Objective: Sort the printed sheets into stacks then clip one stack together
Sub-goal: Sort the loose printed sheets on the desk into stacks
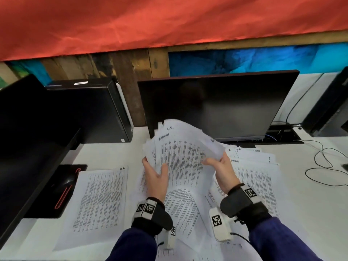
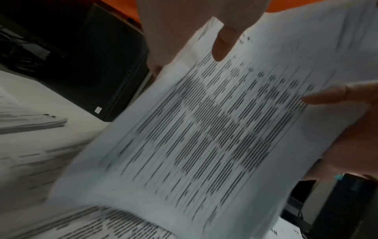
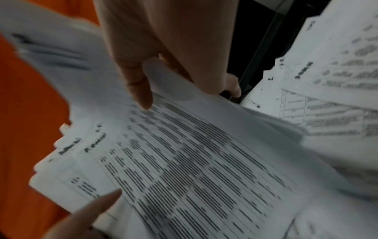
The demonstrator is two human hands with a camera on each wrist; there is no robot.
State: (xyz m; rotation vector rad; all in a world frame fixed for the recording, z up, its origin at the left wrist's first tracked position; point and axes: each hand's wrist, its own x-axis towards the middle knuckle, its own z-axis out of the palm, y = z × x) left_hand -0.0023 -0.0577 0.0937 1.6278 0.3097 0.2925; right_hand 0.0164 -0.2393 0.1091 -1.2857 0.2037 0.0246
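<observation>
Between your two hands, lifted off the bench (image 1: 310, 213) in front of the dark monitor (image 1: 216, 104), you hold a fanned bundle of printed sheets (image 1: 180, 153). Its long axis runs away from you, top edges tipped up toward the screen. Your left hand (image 1: 155, 176) grips the near left edge, thumb pressed on the top page and fingers (image 2: 222, 46) curled behind. Your right hand (image 1: 221, 170) pinches the right edge of the top sheets, thumb on the print, fingers (image 3: 141, 90) wrapped under.

A sorted stack (image 1: 101, 200) lies flat just left of your left hand. A looser, staggered spread (image 1: 252, 166) lies just right of your right hand. Each hand is nearest its own side's pile, so I judge the next sheet's destination decides which hand carries it.

Paper here is thin, limp and slippery: the bundle sags and its corners stair-step. No clip is visible.
</observation>
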